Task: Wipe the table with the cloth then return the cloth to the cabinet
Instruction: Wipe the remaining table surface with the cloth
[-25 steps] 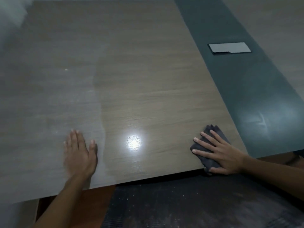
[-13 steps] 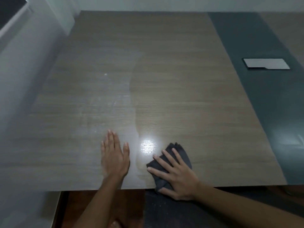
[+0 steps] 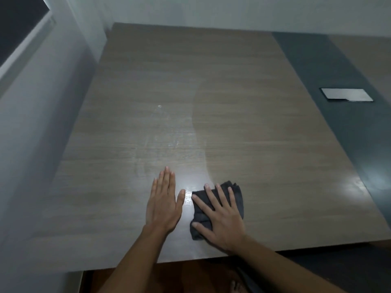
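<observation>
Pale walls meet at the far left corner of a room, and a large wood-grain table [image 3: 243, 127] fills most of the view, seen from above by the person standing at its near edge. Right of the wood surface runs a dark grey strip [image 3: 330, 85] with a flat silver plate [image 3: 347, 94] set in it.

Landmark for what follows: the bright glare spot [image 3: 188, 196] near the table's front edge.

Just right of the glare lies the cloth [image 3: 238, 192], dark grey, folded into a rumpled pad. The right hand [image 3: 222, 218] lies flat on top of it, fingers spread and straight, palm pressing it against the wood. Just left of the glare the left hand [image 3: 164, 205] rests flat on the bare table, fingers straight and close together, holding nothing. The two hands are near each other but apart.

Beyond and left of the glare the wood looks hazy and streaked, with a curved border; right of that border it looks darker and cleaner. Wiping seems to be under way, with the hazy part probably still to be done. No cabinet is in view.

The cloth looks soft, light and limp. It should slide easily under a flat palm and bunch if pushed by its edge. To carry it, gathering the whole pad in a closed fist would probably serve best.
</observation>
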### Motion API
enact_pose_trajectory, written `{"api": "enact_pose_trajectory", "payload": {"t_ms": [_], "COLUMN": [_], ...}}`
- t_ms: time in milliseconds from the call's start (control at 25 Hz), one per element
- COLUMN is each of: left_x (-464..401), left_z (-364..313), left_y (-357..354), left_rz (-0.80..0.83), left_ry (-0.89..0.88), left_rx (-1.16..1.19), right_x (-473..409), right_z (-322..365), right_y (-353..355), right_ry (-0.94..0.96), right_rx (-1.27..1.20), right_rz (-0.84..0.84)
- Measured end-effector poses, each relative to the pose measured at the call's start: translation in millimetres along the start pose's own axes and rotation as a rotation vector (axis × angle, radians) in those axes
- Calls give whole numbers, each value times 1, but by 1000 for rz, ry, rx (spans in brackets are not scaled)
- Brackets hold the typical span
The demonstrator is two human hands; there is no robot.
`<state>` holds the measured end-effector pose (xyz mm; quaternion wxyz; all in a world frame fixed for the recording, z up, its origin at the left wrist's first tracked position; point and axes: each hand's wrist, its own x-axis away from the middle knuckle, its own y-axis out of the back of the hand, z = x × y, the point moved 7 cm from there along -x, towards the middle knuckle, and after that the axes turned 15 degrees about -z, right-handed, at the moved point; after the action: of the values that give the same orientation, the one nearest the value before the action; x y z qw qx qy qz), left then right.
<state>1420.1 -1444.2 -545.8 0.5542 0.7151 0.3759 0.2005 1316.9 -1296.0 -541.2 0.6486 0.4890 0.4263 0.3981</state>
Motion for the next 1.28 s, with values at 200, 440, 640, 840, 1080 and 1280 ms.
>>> {"api": "enact_pose_trajectory", "payload": {"t_ms": [200, 440, 640, 840, 1080, 1280], "left_x": [-28, -110, -192, -274, -287, -290], "left_z": [20, 53, 66, 72, 75, 77], "left_y": [5, -3, -17, -25, -29, -30], "left_rz": [-22, -57, -57, -37, -54, -64], "left_ry": [-9, 35, 23, 38, 43, 43], "left_rx": [8, -17, -72, -74, -125, -116], "right_x": [-55, -162, -257, -361, -491, -477], "right_z": [-9, -38, -70, -107, -147, -134], "right_y": [-6, -23, -42, -55, -72, -75], "right_ry": [-95, -125, -149, -170, -193, -210], "right_rx": [55, 90, 97, 99, 115, 104], "right_rz": [-40, -68, -83, -48, -28, -30]}}
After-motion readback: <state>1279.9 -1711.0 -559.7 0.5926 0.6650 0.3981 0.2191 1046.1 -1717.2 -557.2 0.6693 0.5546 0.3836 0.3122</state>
